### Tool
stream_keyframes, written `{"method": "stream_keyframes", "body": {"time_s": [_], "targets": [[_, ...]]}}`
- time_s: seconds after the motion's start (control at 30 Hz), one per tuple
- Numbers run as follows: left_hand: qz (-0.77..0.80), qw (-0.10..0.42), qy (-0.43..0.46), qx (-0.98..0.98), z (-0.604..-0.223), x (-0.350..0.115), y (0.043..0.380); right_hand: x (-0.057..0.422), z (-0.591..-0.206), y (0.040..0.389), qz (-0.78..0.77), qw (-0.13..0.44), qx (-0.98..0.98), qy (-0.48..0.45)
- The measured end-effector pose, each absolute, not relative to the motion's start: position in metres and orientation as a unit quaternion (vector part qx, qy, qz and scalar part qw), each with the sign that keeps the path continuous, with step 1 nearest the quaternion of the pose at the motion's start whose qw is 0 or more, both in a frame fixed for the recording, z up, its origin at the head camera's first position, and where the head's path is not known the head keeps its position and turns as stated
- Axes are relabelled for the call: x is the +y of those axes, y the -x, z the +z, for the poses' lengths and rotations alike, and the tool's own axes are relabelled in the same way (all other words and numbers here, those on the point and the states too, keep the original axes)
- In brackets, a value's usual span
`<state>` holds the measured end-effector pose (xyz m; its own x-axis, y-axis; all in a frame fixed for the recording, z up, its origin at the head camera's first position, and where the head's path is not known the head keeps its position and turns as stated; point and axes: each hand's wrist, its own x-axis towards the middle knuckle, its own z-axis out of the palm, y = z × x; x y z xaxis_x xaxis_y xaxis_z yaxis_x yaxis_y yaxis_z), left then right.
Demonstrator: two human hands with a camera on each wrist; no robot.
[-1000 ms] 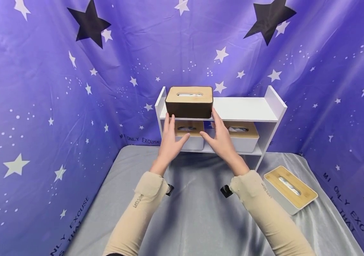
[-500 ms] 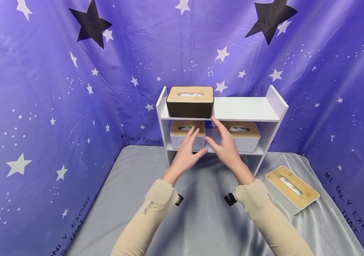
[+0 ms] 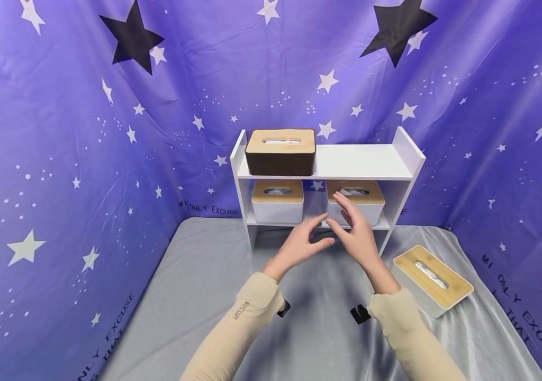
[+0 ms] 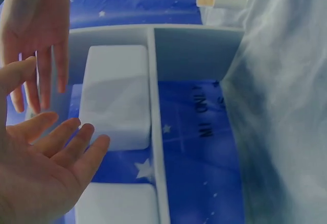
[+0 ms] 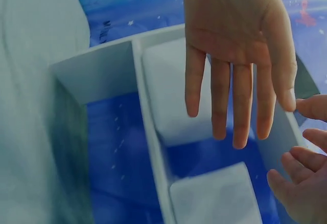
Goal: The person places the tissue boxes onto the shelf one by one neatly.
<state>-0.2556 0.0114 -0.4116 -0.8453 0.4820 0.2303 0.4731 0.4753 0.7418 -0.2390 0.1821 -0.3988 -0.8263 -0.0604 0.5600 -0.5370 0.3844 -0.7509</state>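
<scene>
Side by side in front of the white shelf, my left hand and right hand hang in the air with relaxed fingers and hold nothing. A dark brown tissue box with a wooden lid sits on the top board at the left. Below it stand two white tissue boxes, one at the left and one at the right, the latter partly hidden by my right hand. In the right wrist view, the right hand's fingers point down in front of the shelf; the left wrist view shows both palms.
The white shelf has raised side panels and stands on a grey cloth. Another white tissue box with a wooden lid lies angled on the cloth at the right. Purple star-printed curtains surround the place.
Both hands have moved away from the dark brown tissue box, down and to the right. The box stays on the top board.
</scene>
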Motion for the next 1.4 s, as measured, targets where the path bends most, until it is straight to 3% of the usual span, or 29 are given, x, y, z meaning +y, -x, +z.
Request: {"method": "stream_keyframes", "body": {"time_s": [0.6, 1.1, 1.4], "targets": [[0.435, 0.059, -0.278, 0.854, -0.443, 0.024, 0.255, 0.277, -0.466, 0.203, 0.495, 0.265, -0.827, -0.017], [0.440, 0.072, -0.270, 0.853, -0.458, 0.019, 0.252, 0.365, -0.521, 0.158, 0.474, 0.246, -0.814, 0.227], [0.458, 0.075, -0.269, 0.844, -0.465, 0.013, 0.252, 0.391, -0.551, 0.151, 0.466, 0.220, -0.816, 0.260]]}}
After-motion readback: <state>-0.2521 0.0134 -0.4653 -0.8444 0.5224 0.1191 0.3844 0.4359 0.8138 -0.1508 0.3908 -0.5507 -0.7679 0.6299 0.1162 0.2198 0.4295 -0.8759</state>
